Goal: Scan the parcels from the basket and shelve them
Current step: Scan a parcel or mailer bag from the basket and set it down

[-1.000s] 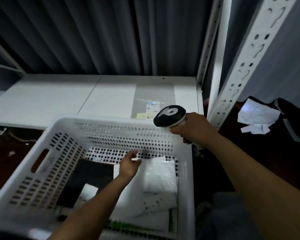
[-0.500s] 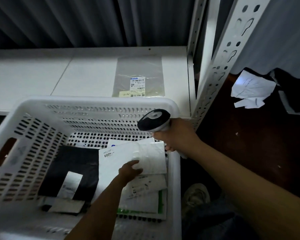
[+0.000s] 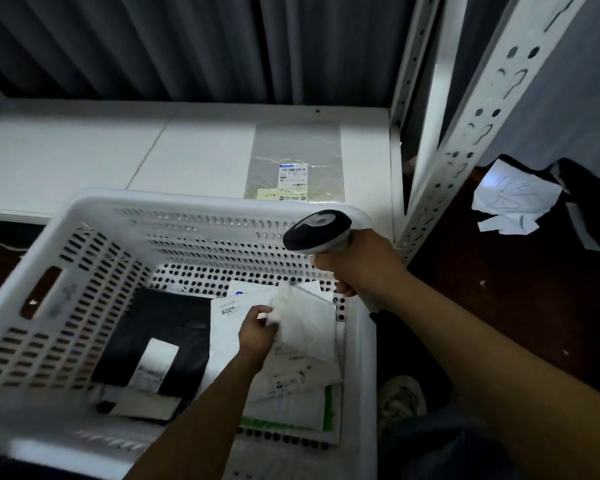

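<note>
White plastic parcel [image 3: 309,327] in the basket [image 3: 201,201] looks light, floppy; left hand [image 3: 257,332] pinches its edge, right hand [image 3: 357,263] grips scanner [image 3: 316,230].

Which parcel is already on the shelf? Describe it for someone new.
Find the white shelf behind the basket. Near its right end lies a flat clear plastic bag. It alone is see-through, with a white label near its front edge.

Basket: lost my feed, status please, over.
Left hand pinches white parcel in basket. Right hand grips scanner at basket rim. Nothing in the way.
</note>
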A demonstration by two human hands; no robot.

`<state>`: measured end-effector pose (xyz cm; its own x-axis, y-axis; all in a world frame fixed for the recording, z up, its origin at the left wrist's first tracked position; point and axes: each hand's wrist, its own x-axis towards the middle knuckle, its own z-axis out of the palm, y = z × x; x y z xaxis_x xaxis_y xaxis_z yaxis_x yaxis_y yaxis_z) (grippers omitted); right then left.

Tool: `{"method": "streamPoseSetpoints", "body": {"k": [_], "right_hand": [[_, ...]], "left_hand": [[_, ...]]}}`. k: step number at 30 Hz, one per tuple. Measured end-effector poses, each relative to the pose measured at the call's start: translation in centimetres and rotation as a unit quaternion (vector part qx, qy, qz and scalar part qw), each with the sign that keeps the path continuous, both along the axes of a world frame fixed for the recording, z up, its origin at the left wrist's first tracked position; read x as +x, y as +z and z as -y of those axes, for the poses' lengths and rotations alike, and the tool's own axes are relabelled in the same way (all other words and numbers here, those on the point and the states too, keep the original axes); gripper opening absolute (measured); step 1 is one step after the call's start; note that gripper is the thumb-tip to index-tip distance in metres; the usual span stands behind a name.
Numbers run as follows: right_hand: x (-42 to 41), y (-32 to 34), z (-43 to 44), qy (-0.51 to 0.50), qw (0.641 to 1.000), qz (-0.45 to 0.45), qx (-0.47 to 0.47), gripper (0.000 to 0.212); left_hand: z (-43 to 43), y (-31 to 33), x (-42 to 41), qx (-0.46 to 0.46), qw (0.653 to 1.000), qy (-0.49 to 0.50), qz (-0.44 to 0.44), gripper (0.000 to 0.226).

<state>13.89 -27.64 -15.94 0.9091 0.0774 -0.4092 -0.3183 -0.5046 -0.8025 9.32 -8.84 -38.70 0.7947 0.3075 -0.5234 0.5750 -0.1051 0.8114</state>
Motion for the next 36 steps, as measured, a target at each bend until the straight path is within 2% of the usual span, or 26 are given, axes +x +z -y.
{"method": "streamPoseSetpoints", "body": {"k": [5, 8, 9, 12, 16, 20, 21, 24, 31, 33, 36], "right_hand": [[-1.4, 3.3, -2.1, 0.049, 0.998, 0.017, 0.021, 0.007], [-2.6, 5.5, -3.2, 0.057, 0.996, 0.06, 0.044, 0.011], [-2.9, 6.1, -3.4, 0.056, 0.994, 0.073, 0.05, 0.012], [-4.0, 7.3, -3.9, 0.045, 0.992, 0.095, 0.07, 0.013], [-5.3, 8.1, -4.8, 0.046, 0.992, 0.092, 0.07, 0.014], [-5.4, 8.1, -5.6, 0.073, 0.992, 0.086, 0.058, 0.011], [-5.3, 8.0, -5.8, 0.078, 0.992, 0.088, 0.055, 0.012], [-4.7, 8.0, -6.1, 0.092, 0.99, 0.09, 0.06, 0.015], [-3.6, 7.9, -7.0, 0.136, 0.987, 0.079, 0.045, 0.01], [-3.3, 8.1, -7.3, 0.161, 0.983, 0.088, 0.018, 0.013], [-2.8, 8.8, -7.5, 0.222, 0.957, 0.167, -0.081, 0.015]], "left_hand": [[-2.9, 6.6, -1.0, -0.107, 0.988, 0.101, 0.048, 0.017], [-5.1, 9.9, -2.1, -0.191, 0.973, 0.108, 0.077, 0.034], [-5.7, 10.7, -2.4, -0.193, 0.972, 0.096, 0.089, 0.038], [-6.8, 13.6, -3.1, -0.14, 0.977, 0.074, 0.142, 0.038], [-8.5, 17.2, -4.1, 0.042, 0.971, 0.076, 0.222, 0.012], [-11.0, 18.2, -4.2, 0.16, 0.949, 0.073, 0.261, 0.022], [-11.6, 18.4, -4.2, 0.168, 0.948, 0.086, 0.258, 0.02], [-12.6, 18.8, -4.5, 0.107, 0.95, 0.131, 0.263, 0.019], [-14.3, 19.1, -3.6, 0.035, 0.932, 0.267, 0.244, 0.016], [-14.6, 19.7, -3.1, 0.022, 0.927, 0.286, 0.241, 0.011], [-14.8, 21.1, -2.6, 0.053, 0.932, 0.256, 0.25, 0.008]]}}
